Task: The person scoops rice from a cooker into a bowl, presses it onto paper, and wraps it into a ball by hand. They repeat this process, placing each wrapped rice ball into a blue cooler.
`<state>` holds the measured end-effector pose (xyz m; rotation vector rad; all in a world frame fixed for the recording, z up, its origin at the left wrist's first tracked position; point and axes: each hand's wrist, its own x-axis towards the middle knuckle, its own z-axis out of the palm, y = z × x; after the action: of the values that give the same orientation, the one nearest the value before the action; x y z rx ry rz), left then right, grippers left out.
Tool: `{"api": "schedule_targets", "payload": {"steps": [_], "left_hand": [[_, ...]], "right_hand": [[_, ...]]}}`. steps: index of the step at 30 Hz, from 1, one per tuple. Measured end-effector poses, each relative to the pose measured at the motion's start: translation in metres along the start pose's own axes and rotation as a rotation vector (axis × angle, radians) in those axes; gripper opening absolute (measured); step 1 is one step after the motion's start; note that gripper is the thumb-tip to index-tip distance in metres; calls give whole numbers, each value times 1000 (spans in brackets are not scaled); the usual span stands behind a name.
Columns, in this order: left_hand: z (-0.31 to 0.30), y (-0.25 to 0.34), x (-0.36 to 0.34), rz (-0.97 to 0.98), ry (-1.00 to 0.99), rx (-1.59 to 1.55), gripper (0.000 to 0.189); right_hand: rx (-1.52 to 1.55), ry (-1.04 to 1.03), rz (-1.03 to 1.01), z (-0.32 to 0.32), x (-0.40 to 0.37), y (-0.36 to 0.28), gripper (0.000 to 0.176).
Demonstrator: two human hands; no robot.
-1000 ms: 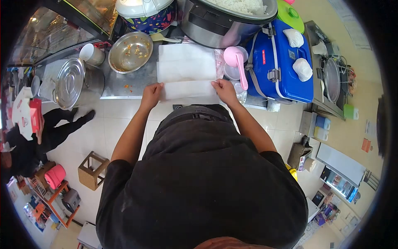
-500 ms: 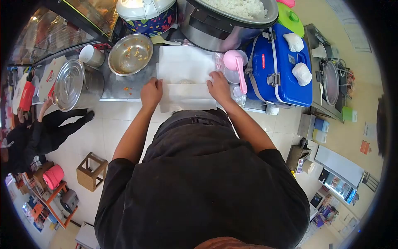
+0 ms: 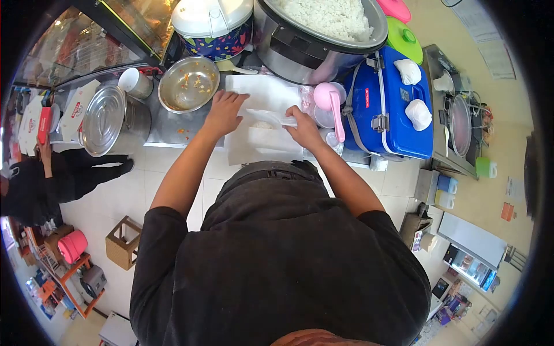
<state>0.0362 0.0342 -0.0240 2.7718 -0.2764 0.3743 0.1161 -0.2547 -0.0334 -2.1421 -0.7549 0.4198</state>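
Note:
White paper sheets (image 3: 262, 149) lie on the metal counter in front of me, their near part hanging past its edge. A small mound of white rice (image 3: 262, 125) rests on the paper. My right hand (image 3: 304, 129) pinches a raised fold of the paper just right of the rice. At the left side, my left hand (image 3: 225, 113) lies over the paper with its fingers stretched out, holding nothing. Close to my right hand, a pink ladle (image 3: 328, 99) rests on a clear container.
Behind the paper stands a large rice cooker (image 3: 314, 49) full of rice. A steel bowl (image 3: 188, 85) with food scraps and a lidded pot (image 3: 109, 121) stand left; a blue cooler box (image 3: 389, 104) stands right. A co-worker (image 3: 43, 184) handles boxes at far left.
My left hand has moved forward and spread its fingers. My right hand has lifted the paper's fold, and the rice shows more clearly. The co-worker has shifted.

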Motion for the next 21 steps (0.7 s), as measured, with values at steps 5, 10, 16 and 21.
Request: {"api": "schedule_targets", "payload": {"steps": [5,10,16,21], "left_hand": [[-22,-6,-20,75,-192,-114,19],[-20,6,-61,67,-105,-127,20],[-12,9,-87,1,-92,-89,17],[-7,-9,-84,-198,-18,7,23]], "right_hand": [[34,69,102,-17,-28,-25,43],[61,53,22,-16,-51,6,26],[-50,183,-62,-4,-56,21,17],[-65,221,-63,-4,-58,25,17]]}}
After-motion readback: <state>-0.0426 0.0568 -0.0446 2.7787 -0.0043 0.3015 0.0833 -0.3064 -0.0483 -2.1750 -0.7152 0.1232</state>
